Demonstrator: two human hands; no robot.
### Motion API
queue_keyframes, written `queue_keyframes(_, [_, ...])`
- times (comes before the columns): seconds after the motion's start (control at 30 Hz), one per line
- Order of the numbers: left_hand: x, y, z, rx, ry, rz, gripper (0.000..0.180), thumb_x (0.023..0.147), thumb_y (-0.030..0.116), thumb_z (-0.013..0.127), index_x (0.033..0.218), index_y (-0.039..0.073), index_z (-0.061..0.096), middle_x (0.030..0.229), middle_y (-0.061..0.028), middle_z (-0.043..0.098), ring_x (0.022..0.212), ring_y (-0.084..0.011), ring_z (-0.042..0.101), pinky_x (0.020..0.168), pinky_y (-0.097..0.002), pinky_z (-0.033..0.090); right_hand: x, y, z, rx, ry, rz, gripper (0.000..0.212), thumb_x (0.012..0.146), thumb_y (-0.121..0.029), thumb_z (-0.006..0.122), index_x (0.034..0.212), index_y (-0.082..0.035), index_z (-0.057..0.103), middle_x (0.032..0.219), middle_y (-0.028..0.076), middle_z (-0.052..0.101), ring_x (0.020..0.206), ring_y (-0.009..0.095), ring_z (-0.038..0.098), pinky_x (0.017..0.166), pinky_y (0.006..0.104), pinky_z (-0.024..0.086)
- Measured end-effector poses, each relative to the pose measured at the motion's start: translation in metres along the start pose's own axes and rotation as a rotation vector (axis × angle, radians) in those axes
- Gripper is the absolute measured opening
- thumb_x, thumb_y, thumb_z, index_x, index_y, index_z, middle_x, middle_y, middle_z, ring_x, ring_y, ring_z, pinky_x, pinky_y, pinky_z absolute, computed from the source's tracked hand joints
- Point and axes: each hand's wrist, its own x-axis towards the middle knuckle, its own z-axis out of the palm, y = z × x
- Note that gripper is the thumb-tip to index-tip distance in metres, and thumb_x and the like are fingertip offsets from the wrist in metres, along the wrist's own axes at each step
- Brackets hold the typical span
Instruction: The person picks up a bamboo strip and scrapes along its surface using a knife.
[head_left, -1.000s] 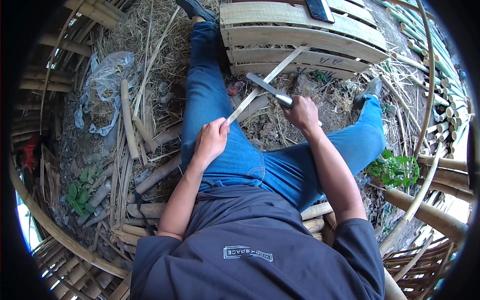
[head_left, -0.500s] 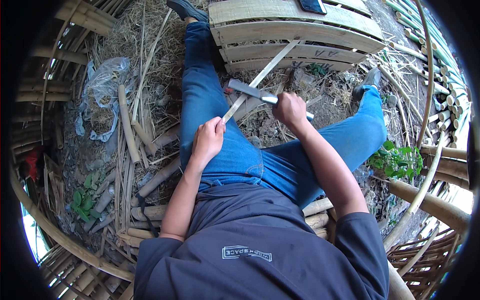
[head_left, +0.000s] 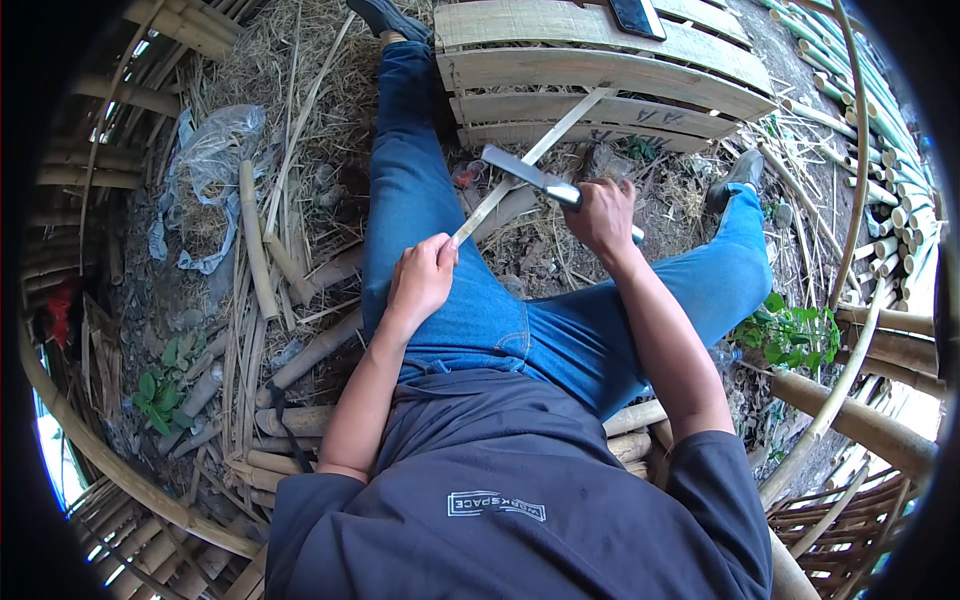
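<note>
My left hand (head_left: 420, 278) is closed round the near end of a thin, pale bamboo strip (head_left: 568, 122), just above my left thigh. From there the strip slants up and away to the right, its far end against the side of a slatted wooden crate (head_left: 600, 68). In my right hand (head_left: 603, 218) is a broad-bladed knife (head_left: 515, 166), its blade pointing left across the strip. Whether the edge touches the strip I cannot tell. Part of the handle is hidden by my fingers.
A phone (head_left: 638, 18) lies on the crate between my outstretched legs. Cut bamboo poles (head_left: 890, 180) are stacked at the far right. On the left are a clear plastic bag (head_left: 225, 140), bamboo pieces (head_left: 257, 240) and straw. Green plants (head_left: 795, 335) grow beside my right leg.
My right hand has shifted slightly right and nearer, and the knife blade now slants more steeply. My left hand keeps its grip on the strip. The whole view has moved a little.
</note>
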Motion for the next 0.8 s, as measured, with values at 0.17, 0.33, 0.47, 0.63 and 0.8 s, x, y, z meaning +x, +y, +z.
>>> queue_keyframes(0.17, [0.001,-0.001,0.0,0.045,-0.046,-0.068,0.031,0.098,0.025,0.048,0.079,0.002,0.058,0.069,-0.0194,0.061,0.07,-0.0404,0.062,0.063,-0.0466,0.045,-0.007,-0.03,-0.005,0.238,-0.356,0.095,0.019,0.072,-0.016,0.062,0.084,-0.002,0.066,0.074,0.022,0.066,0.073,0.041,0.066,0.071,0.0506,0.054])
queue_keyframes(0.33, [0.001,0.0,0.001,0.037,-0.032,-0.067,0.032,0.098,0.026,0.047,0.079,0.003,0.059,0.068,-0.0198,0.061,0.069,-0.0402,0.062,0.063,-0.0468,0.045,-0.013,-0.036,-0.002,0.23,-0.458,0.111,0.023,0.071,-0.021,0.064,0.082,-0.002,0.068,0.078,0.024,0.067,0.077,0.04,0.067,0.075,0.0484,0.055])
queue_keyframes(0.47, [0.001,0.002,0.0,0.069,-0.032,-0.068,0.032,0.098,0.026,0.047,0.079,0.003,0.059,0.068,-0.0198,0.061,0.07,-0.0402,0.062,0.063,-0.0469,0.045,-0.012,-0.04,0.0,0.198,-0.463,0.124,0.02,0.07,-0.02,0.063,0.076,-0.001,0.069,0.076,0.025,0.067,0.075,0.041,0.068,0.073,0.0482,0.055])
queue_keyframes(0.63, [0.001,-0.001,0.002,0.075,-0.022,-0.054,0.033,0.099,0.027,0.046,0.08,0.003,0.058,0.067,-0.0196,0.06,0.069,-0.0405,0.062,0.062,-0.0469,0.045,-0.006,-0.034,0.002,0.071,-0.398,0.094,0.017,0.069,-0.014,0.06,0.073,-0.001,0.069,0.075,0.024,0.067,0.072,0.04,0.068,0.069,0.0477,0.056])
queue_keyframes(0.8, [0.0,-0.005,0.004,0.065,0.011,-0.028,0.034,0.099,0.027,0.047,0.078,0.003,0.057,0.06,-0.0162,0.054,0.058,-0.0321,0.056,0.056,-0.043,0.041,-0.004,-0.024,0.009,0.056,-0.339,0.115,0.016,0.069,-0.013,0.06,0.072,-0.001,0.069,0.073,0.025,0.066,0.069,0.04,0.068,0.066,0.0471,0.056])
